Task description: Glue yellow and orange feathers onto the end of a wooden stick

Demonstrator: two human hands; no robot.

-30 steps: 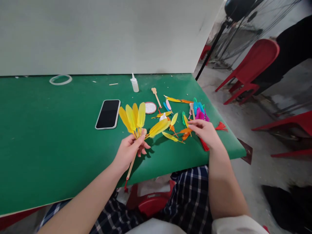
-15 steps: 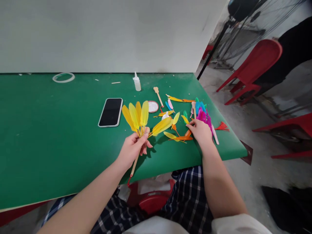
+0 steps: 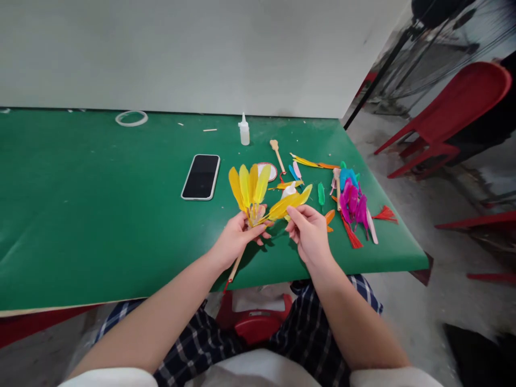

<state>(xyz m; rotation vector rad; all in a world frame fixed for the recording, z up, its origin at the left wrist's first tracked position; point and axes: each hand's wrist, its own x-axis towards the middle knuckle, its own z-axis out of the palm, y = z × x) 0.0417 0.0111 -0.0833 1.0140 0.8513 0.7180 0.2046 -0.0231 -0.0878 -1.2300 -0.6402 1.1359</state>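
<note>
My left hand (image 3: 242,236) is closed around the pale wooden handle of a feather fan (image 3: 249,188). Several yellow feathers spread upward from its head, and others point right toward my right hand. A red cord hangs from the handle's lower end. My right hand (image 3: 308,231) pinches a yellow feather (image 3: 305,193) close beside the fan; the quill is hidden by the fingers and the fan's feathers. Just behind the two hands is a white-tipped bottle (image 3: 289,189), partly covered. An orange feather (image 3: 329,217) lies right of my right hand.
The green table (image 3: 100,215) holds a phone (image 3: 200,177), a glue bottle (image 3: 244,131), a clear ring (image 3: 131,118), a wooden stick (image 3: 277,156) and a green feather (image 3: 321,194). Magenta feathers (image 3: 355,204) and red tassels (image 3: 385,214) lie right. A red chair (image 3: 467,102) stands beyond the table.
My right hand has moved left from the loose feathers to beside the fan, bringing a yellow feather. My left hand keeps its hold on the fan. The view has shifted slightly.
</note>
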